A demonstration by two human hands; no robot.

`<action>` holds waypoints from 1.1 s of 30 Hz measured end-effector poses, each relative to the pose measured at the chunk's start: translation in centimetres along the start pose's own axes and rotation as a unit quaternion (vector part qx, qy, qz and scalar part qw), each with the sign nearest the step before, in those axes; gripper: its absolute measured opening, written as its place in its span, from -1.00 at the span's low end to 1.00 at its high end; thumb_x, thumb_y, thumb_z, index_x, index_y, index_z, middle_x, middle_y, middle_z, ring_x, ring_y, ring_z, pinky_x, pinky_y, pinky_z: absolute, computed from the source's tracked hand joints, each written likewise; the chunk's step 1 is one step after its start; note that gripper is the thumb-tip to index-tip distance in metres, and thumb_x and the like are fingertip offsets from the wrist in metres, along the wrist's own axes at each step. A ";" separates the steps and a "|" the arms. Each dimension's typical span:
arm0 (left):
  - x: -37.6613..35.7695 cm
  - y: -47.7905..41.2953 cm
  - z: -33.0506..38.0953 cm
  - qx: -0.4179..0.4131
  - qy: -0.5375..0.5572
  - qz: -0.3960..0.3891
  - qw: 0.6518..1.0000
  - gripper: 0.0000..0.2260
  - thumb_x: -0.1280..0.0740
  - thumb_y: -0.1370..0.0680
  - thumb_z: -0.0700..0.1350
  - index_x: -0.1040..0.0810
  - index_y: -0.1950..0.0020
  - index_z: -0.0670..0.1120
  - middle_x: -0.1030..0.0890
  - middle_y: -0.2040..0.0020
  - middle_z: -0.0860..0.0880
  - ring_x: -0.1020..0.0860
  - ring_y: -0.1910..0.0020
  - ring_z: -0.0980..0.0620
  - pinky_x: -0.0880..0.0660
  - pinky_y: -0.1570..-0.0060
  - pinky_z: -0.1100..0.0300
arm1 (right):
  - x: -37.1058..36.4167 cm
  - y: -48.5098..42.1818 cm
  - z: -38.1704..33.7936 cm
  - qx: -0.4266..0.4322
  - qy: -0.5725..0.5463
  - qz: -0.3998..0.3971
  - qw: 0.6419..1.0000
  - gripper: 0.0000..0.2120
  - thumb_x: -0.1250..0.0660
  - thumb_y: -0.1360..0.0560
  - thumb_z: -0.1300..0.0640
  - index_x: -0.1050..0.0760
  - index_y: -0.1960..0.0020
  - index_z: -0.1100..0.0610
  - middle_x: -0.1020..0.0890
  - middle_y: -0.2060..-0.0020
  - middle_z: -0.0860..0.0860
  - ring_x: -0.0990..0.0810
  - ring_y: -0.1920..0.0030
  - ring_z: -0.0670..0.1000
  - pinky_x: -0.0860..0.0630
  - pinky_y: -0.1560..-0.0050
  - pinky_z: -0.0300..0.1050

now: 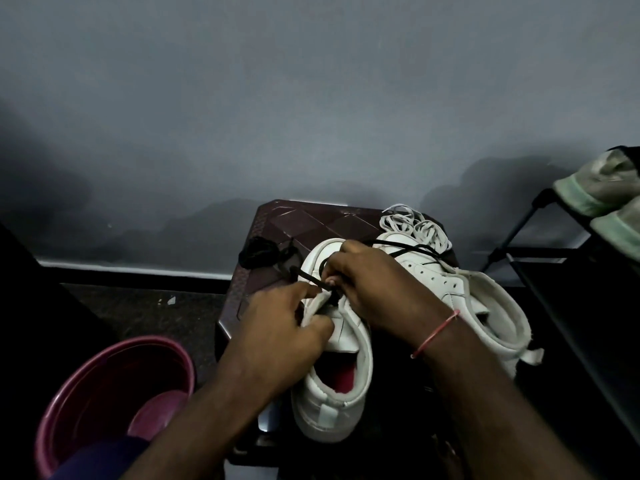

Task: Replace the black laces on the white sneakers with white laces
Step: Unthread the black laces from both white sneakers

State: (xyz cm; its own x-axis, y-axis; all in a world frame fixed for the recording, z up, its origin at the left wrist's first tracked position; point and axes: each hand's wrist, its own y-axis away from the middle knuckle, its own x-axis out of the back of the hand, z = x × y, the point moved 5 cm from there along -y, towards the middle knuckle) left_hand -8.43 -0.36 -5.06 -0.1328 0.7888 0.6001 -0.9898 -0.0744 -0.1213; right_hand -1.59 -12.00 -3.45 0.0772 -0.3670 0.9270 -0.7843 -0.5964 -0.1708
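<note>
Pinches the black lace (309,279) in the curled fingertips of the right hand (374,289), directly over the eyelet rows of the near sneaker (332,420). Clamps what looks like the tongue of that sneaker between thumb and fingers of the left hand (277,336); hard to confirm in the dim view.

Handling of the lace: expect a thin, limp, light cord with no stiffness of its own. Take hold close to the eyelet and pull along the line of the hole. Expect snagging at the tip rather than breakage. Treat the sneaker as light but bulky, with a firm sole and a soft collar. Brace at the tongue or side wall to stop lifting under the pull.

Appearance: white upper, red insole inside the near sneaker, perforated toe on the far sneaker (446,282). Lies toe away and heel toward the wearer on the dark maroon desk (304,220), just beside the far sneaker on the right. Shows loose black strands across the toe of the far sneaker.

Further out: a bundle of black lace (258,254) at the left rear of the desk, and a heap of white laces (415,225) at the right rear, just behind the far sneaker. Beyond the desk: a pink basin (114,386) on the floor at left, a black shoe rack (540,258) at right.
</note>
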 end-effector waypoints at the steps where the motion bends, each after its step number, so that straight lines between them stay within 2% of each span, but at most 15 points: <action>1: 0.1 0.0 0.0 -0.006 -0.012 0.002 1.000 -0.78 -0.24 -0.27 0.03 -0.60 0.20 -0.01 -0.58 0.39 0.09 -0.52 0.38 0.14 -0.43 0.34 0.20 | -0.2 0.1 0.0 -0.002 -0.013 0.025 1.000 -0.88 -0.27 -0.55 0.24 -0.59 0.04 0.13 -0.50 0.09 0.06 -0.55 0.12 0.12 -0.46 0.09 0.02; 4: 0.3 -0.1 0.1 -0.011 -0.048 0.018 0.999 -0.81 -0.25 -0.34 0.01 -0.57 0.25 -0.07 -0.57 0.39 0.03 -0.53 0.36 0.08 -0.47 0.31 0.13 | -0.1 0.5 1.5 -0.073 -0.090 0.158 0.981 -0.84 -0.24 -0.54 0.32 -0.54 0.12 0.12 -0.48 0.14 0.02 -0.49 0.22 0.00 -0.42 0.16 -0.10; 6: 0.3 0.1 0.3 -0.013 -0.067 0.027 0.997 -0.86 -0.29 -0.40 -0.04 -0.55 0.28 -0.08 -0.54 0.41 0.02 -0.51 0.38 0.06 -0.41 0.35 0.19 | 0.6 0.7 3.5 -0.169 -0.211 0.239 0.933 -0.81 -0.22 -0.57 0.31 -0.48 0.14 0.08 -0.54 0.15 0.15 -0.53 0.34 -0.01 -0.51 0.25 -0.06; 8: 0.4 0.2 0.3 -0.010 -0.073 0.045 0.996 -0.87 -0.32 -0.42 -0.09 -0.53 0.31 -0.09 -0.51 0.45 0.03 -0.49 0.42 0.09 -0.35 0.38 0.22 | 0.9 0.8 4.4 -0.225 -0.302 0.243 0.894 -0.83 -0.22 -0.60 0.25 -0.46 0.15 0.08 -0.55 0.11 0.25 -0.56 0.45 -0.01 -0.54 0.40 -0.09; 11: 0.4 0.3 0.4 -0.004 -0.043 0.048 0.998 -0.88 -0.31 -0.40 -0.05 -0.63 0.21 -0.02 -0.56 0.43 0.08 -0.50 0.42 0.16 -0.37 0.35 0.24 | 2.2 0.7 2.7 -0.143 -0.153 0.184 0.960 -0.89 -0.31 -0.54 0.24 -0.55 -0.03 0.08 -0.52 -0.06 0.08 -0.57 0.08 -0.05 -0.54 -0.04 -0.13; 12: 0.4 0.3 0.5 -0.006 -0.028 0.045 0.999 -0.82 -0.30 -0.38 -0.03 -0.67 0.12 0.05 -0.61 0.38 0.10 -0.49 0.42 0.21 -0.36 0.35 0.32 | 2.5 0.7 1.8 -0.103 -0.096 0.161 0.977 -0.78 -0.34 -0.51 0.19 -0.55 -0.15 0.07 -0.50 -0.15 0.04 -0.52 -0.07 -0.04 -0.47 -0.18 -0.13; 14: 0.4 0.4 0.5 -0.013 -0.008 0.044 0.999 -0.69 -0.33 -0.39 -0.07 -0.67 -0.11 0.10 -0.68 0.24 0.09 -0.47 0.43 0.31 -0.30 0.37 0.49 | 2.2 0.6 0.4 -0.063 0.006 0.090 0.994 -0.60 -0.31 -0.50 0.09 -0.47 -0.34 -0.02 -0.44 -0.31 -0.03 -0.36 -0.33 0.02 -0.33 -0.33 -0.01; 16: 0.3 0.4 0.5 -0.019 0.008 0.043 0.999 -0.65 -0.34 -0.38 -0.09 -0.66 -0.15 0.07 -0.70 0.22 0.08 -0.51 0.40 0.32 -0.35 0.37 0.49 | 1.5 0.4 -0.5 -0.068 0.072 0.025 0.995 -0.56 -0.28 -0.53 0.11 -0.39 -0.40 -0.09 -0.41 -0.37 -0.12 -0.19 -0.45 0.00 -0.19 -0.38 0.01; 18: 0.3 0.4 0.5 -0.026 0.028 0.040 0.998 -0.66 -0.28 -0.33 -0.05 -0.69 -0.05 0.05 -0.67 0.31 0.10 -0.56 0.37 0.22 -0.42 0.36 0.37 | 1.0 0.0 -0.9 -0.050 0.073 -0.008 0.996 -0.63 -0.26 -0.55 0.15 -0.48 -0.32 -0.10 -0.53 -0.27 -0.09 -0.29 -0.41 0.01 -0.22 -0.37 -0.03; 20: 0.3 0.4 0.5 -0.025 0.039 0.039 0.998 -0.67 -0.25 -0.31 -0.05 -0.70 0.01 0.03 -0.62 0.39 0.10 -0.52 0.43 0.16 -0.37 0.42 0.34 | 0.8 -0.2 -1.1 -0.021 0.071 -0.016 0.997 -0.70 -0.29 -0.51 0.19 -0.61 -0.18 -0.06 -0.65 -0.05 -0.02 -0.47 -0.20 0.09 -0.38 -0.21 -0.02; 24: 0.4 0.2 0.2 -0.024 0.030 0.045 0.998 -0.63 -0.22 -0.34 -0.02 -0.68 -0.05 0.06 -0.60 0.39 0.17 -0.51 0.39 0.23 -0.32 0.37 0.41 | 1.0 0.3 -0.1 -0.058 0.064 0.129 0.988 -0.82 -0.38 -0.43 0.22 -0.65 0.07 -0.03 -0.65 0.21 -0.04 -0.55 0.07 0.11 -0.47 0.05 0.05; 27: 0.5 0.3 0.3 -0.036 -0.001 0.043 0.998 -0.64 -0.18 -0.37 0.01 -0.67 -0.06 0.09 -0.63 0.33 0.14 -0.53 0.33 0.23 -0.34 0.31 0.39 | 2.4 1.1 2.4 -0.182 -0.011 0.271 0.945 -0.87 -0.35 -0.45 0.23 -0.61 0.10 0.02 -0.66 0.16 -0.02 -0.58 0.06 0.10 -0.50 0.05 0.01; 29: 0.6 0.5 0.4 -0.039 -0.006 0.039 0.998 -0.61 -0.18 -0.37 0.00 -0.66 -0.10 0.12 -0.61 0.36 0.16 -0.51 0.37 0.27 -0.28 0.36 0.49 | 3.2 1.4 3.7 -0.217 -0.016 0.298 0.930 -0.88 -0.35 -0.45 0.23 -0.59 0.11 0.03 -0.66 0.12 0.00 -0.58 0.02 0.10 -0.49 0.02 -0.01; 31: 0.7 0.5 0.3 -0.025 0.003 0.034 0.999 -0.57 -0.20 -0.34 0.01 -0.66 -0.15 0.13 -0.57 0.38 0.18 -0.47 0.41 0.30 -0.27 0.40 0.51 | 3.1 1.0 3.6 -0.186 0.006 0.249 0.950 -0.85 -0.32 -0.45 0.23 -0.57 0.04 0.02 -0.65 0.07 0.01 -0.57 -0.03 0.12 -0.49 -0.05 0.04; 33: 0.6 0.3 0.0 -0.007 0.016 0.026 1.000 -0.52 -0.21 -0.30 0.03 -0.64 -0.19 0.13 -0.62 0.31 0.16 -0.45 0.42 0.31 -0.27 0.39 0.52 | 2.1 0.7 2.2 -0.119 -0.001 0.159 0.980 -0.67 -0.28 -0.43 0.19 -0.53 -0.17 -0.02 -0.61 -0.10 0.00 -0.52 -0.16 0.10 -0.45 -0.19 0.08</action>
State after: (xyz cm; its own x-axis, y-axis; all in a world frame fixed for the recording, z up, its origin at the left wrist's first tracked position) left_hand -8.77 0.10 -4.79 -0.1817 0.8039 0.5664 -0.9809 -0.1074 -0.1623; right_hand -0.61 -14.68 -2.37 -0.1932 -0.5080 0.8394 -0.8899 -0.2695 -0.3679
